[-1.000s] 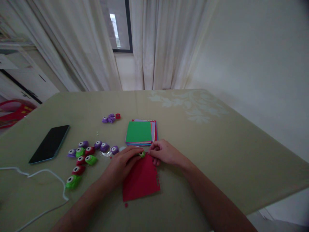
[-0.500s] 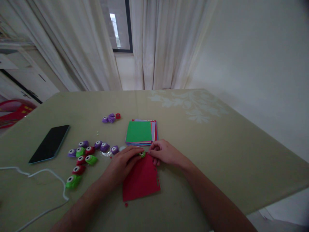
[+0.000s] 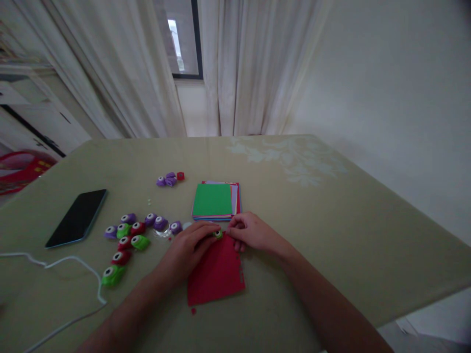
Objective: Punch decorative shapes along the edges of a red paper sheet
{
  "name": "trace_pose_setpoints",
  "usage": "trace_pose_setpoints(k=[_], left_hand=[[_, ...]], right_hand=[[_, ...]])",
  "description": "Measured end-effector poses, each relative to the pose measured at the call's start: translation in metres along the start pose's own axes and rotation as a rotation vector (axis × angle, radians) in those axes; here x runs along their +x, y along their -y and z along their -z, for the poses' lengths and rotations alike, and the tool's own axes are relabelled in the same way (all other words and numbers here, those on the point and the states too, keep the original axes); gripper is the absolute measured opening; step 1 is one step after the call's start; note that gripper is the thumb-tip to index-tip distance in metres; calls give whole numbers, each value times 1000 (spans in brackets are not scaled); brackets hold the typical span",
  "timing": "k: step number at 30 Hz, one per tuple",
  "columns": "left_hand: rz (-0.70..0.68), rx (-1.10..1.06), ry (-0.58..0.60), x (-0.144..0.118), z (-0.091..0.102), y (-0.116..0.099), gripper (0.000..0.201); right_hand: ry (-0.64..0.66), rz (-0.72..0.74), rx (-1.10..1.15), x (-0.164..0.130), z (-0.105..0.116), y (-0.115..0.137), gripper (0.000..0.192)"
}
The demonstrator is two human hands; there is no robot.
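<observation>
The left hand (image 3: 189,250) is gripping a small green punch (image 3: 218,235), thumb and fingers bending around its body, with its round top showing just past the fingertips. The right hand (image 3: 253,233) is working right beside it, its grip pinching the far edge of a red sheet (image 3: 217,279). And that sheet is lying under the left hand, reaching toward the wearer, its right side showing a row of notches (image 3: 241,272).

Good work here is probably depending on the right hand: it should be keeping the paper flat and fully seated in the slot, while the left is staying square to the edge. Pressing at a tilt could be creasing the sheet, and placing cuts too close together could be tearing the strip between them. Whether the edge is sitting fully inside, the fingers are hiding; I can't tell.

Moving outward, a red scrap (image 3: 193,311) is lying just off the near edge. Beyond the hands, a stack of coloured paper (image 3: 212,200) is sitting near the fingertips, green on top, so the right knuckles should be minding it. Over to the left, purple, red and green punches (image 3: 121,257) are clustering on the surface (image 3: 349,220), and farther out a phone (image 3: 76,218) is lying flat beyond a white cable (image 3: 73,259).
</observation>
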State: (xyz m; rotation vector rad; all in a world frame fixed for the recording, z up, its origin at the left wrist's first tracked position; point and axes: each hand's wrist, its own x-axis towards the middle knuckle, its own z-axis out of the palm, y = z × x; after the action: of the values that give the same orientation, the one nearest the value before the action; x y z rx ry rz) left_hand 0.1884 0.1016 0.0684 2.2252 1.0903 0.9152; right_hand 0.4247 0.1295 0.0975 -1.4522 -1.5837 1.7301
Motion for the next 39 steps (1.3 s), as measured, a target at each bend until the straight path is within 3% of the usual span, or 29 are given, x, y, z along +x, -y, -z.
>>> trace_pose_setpoints(k=[21,39], left_hand=[[65,39,38,-3,6,1,33],[31,54,79,-1,5,0,33]], right_hand=[[4,31,-22,1,0,-6,19],[1,27,-24,-1,0,-3,18]])
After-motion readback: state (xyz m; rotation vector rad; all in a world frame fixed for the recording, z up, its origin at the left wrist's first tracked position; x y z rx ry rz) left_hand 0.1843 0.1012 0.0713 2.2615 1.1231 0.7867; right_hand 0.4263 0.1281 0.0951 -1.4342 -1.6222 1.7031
